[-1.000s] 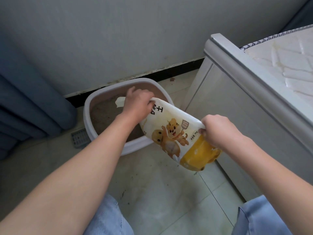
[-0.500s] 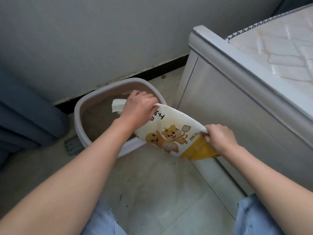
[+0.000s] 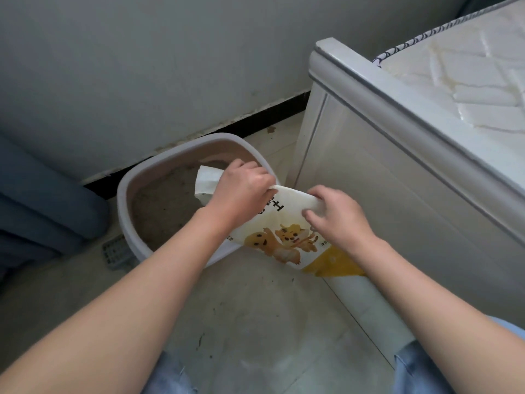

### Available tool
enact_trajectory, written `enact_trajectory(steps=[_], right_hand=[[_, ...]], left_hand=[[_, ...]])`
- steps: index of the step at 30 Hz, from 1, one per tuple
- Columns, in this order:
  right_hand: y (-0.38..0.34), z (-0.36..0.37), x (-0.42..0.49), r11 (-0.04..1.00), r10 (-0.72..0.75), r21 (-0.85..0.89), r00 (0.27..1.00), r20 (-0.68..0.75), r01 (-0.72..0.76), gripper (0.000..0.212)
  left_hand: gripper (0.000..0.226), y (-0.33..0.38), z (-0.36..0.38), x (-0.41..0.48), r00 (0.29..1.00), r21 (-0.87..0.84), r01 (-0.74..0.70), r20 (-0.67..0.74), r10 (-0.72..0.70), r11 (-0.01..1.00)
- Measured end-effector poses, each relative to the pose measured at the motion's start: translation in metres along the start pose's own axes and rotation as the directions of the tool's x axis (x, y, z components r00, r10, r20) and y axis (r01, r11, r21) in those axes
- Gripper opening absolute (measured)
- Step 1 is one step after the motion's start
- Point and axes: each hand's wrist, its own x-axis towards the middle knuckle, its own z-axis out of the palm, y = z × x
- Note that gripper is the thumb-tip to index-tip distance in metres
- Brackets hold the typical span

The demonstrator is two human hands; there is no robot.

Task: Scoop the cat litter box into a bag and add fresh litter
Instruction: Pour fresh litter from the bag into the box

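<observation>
I see one litter box [image 3: 125,211] at 9 o'clock of centre. Its far rim runs close along the black skirting at the foot of the wall [image 3: 142,66], and its 3 o'clock rim sits just beside the corner of the white bed frame [image 3: 369,172], so there is little room on either of those sides. A blue curtain [image 3: 37,200] crowds the 9 o'clock edge, and one small grey grid piece [image 3: 115,251] lies on the floor against the box's near-left wall. The open room is the tiled floor [image 3: 255,322] at 6 o'clock, between two denim-clad knees [image 3: 170,376]. One litter bag [image 3: 284,231], white with two cartoon animals and a yellow bottom, lies tilted across the box's near-right rim. Its white mouth end reaches in over the brown litter [image 3: 162,206] and its yellow end hangs outside toward 4 o'clock. My left hand [image 3: 241,191] grips the bag near the mouth, above the box, with its fingers curled round the top fold. My right hand [image 3: 338,217] pinches the same upper edge at 3 o'clock of the left, fingers bent over it. The two hands are near each other but apart. One bare mattress [image 3: 454,81] fills 2 o'clock.
</observation>
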Motion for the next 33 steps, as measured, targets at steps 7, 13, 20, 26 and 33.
enact_trajectory(steps=[7, 13, 20, 26, 33], right_hand=[[-0.019, 0.023, 0.015, 0.983, -0.117, -0.148, 0.992, -0.044, 0.109, 0.018], [-0.012, 0.020, 0.014, 0.982, -0.132, -0.144, 0.988, -0.087, 0.118, 0.015], [-0.005, 0.017, 0.008, 0.984, -0.151, -0.110, 0.984, -0.096, 0.141, 0.010], [-0.001, 0.013, 0.008, 0.992, -0.112, -0.071, 0.990, -0.090, 0.106, 0.013], [0.009, 0.006, 0.008, 1.000, -0.013, 0.026, 0.993, -0.121, 0.016, 0.017]], left_hand=[[0.013, -0.004, -0.008, -0.012, 1.000, -0.037, 0.024, 0.005, -0.024, 0.999], [0.050, -0.043, -0.029, -0.023, 0.931, -0.031, 0.339, 0.154, -0.330, 0.940], [0.104, -0.063, -0.020, -0.045, 0.617, -0.303, 0.777, 0.540, -0.573, 0.552], [0.022, -0.077, -0.006, -0.053, 0.643, -0.250, 0.741, 0.532, -0.551, 0.624], [0.015, -0.073, -0.010, -0.046, 0.697, -0.305, 0.717, 0.345, -0.629, 0.627]])
